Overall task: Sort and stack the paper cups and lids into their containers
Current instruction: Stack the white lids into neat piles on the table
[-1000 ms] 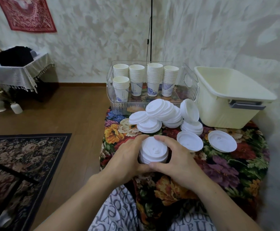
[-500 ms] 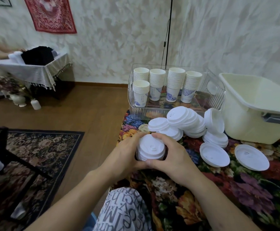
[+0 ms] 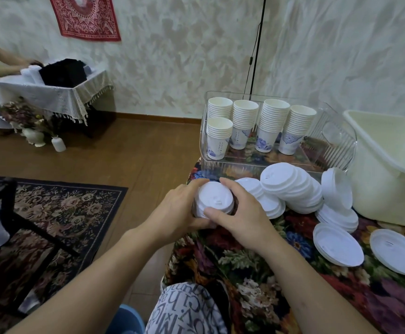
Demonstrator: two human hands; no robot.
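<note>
White lid stack [image 3: 213,201] gripped between left hand [image 3: 172,213] and right hand [image 3: 242,218], just in front of clear bin [image 3: 326,153] holding cups [image 3: 257,124]. Risk: uneven squeeze splays stack; carrying motion knocks leaning lid pile [image 3: 293,189].

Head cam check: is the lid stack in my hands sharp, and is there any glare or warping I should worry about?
Head view: the lid stack between left hand and right hand is fairly sharp; soft, even light with faint shadows; mild reflections on the clear bin; wide-angle bending toward the edges, with the cream tub stretched.
</note>
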